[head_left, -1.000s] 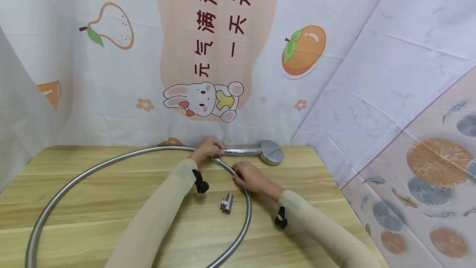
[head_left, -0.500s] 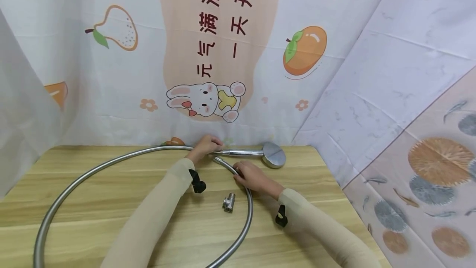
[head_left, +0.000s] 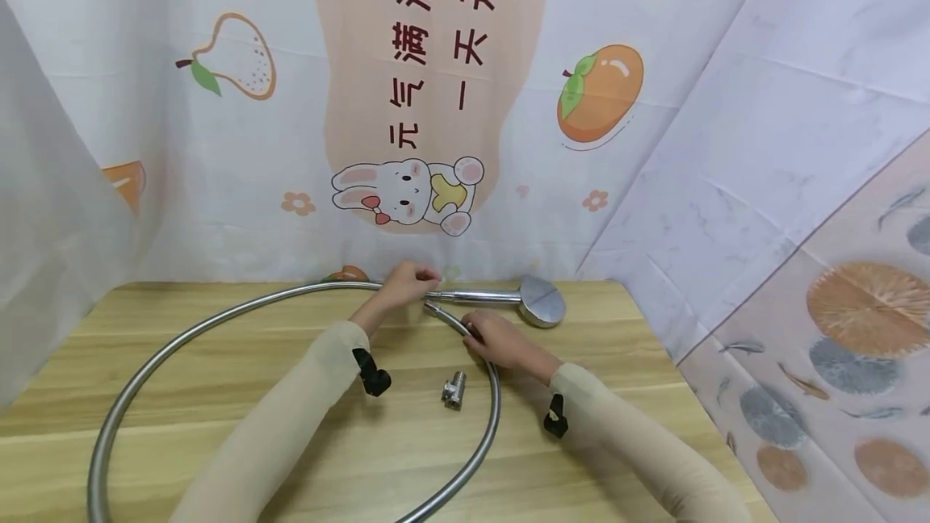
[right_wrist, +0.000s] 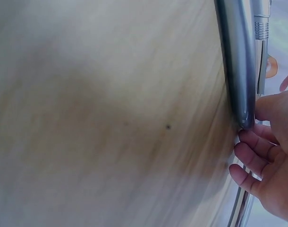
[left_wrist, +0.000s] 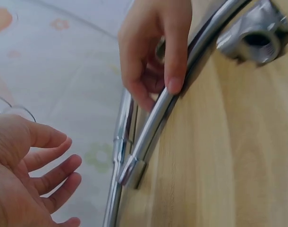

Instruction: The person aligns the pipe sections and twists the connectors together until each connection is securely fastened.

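Observation:
A chrome shower head [head_left: 542,303] lies at the back of the table, its handle joined to one end of a metal shower hose [head_left: 494,410]. Just above that joint is my left hand [head_left: 408,282]; in the left wrist view its fingers are loosely bent, apart from the hose, with nothing in them. My right hand [head_left: 504,339] pinches the hose near its other end, thumb on one side and fingers on the other. That free end, with its metal nut [left_wrist: 133,172], points toward the handle joint. A small chrome threaded fitting [head_left: 454,392] lies inside the hose's curve.
The hose loops widely across the left of the wooden table [head_left: 232,394] and runs out of view at the front. A printed white curtain [head_left: 240,248] hangs along the back edge, and another patterned cloth [head_left: 726,289] hangs on the right.
My left hand has let go at the handle joint and lifted slightly off it. The right hand stays on the hose. The view has shifted a little.

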Action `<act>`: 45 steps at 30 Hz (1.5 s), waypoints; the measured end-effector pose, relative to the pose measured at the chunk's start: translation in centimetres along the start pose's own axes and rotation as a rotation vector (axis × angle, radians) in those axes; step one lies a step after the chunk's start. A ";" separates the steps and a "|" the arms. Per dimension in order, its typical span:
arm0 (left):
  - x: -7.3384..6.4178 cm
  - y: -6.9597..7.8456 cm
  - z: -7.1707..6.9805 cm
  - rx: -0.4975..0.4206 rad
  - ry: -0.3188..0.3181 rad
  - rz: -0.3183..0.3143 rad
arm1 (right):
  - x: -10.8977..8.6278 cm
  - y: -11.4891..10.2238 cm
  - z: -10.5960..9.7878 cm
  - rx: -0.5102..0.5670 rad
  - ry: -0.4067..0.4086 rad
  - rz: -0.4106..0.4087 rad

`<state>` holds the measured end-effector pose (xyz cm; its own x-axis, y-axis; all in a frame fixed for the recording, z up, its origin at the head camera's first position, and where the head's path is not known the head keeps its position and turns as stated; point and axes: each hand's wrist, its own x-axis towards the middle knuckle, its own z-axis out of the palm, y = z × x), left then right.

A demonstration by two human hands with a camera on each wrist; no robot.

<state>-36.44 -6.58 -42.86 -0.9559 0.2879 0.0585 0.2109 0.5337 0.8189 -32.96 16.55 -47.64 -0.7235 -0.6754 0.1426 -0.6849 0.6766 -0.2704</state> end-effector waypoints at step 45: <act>-9.5 1.4 6.0 0.504 -0.201 0.253 | 0.0 -0.8 -0.6 -0.069 -0.016 -0.040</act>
<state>-25.83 -3.78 -45.70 -0.8159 0.5743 0.0671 0.5454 0.7258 0.4193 -32.47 16.14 -46.84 -0.6943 -0.7066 0.1368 -0.7181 0.6672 -0.1981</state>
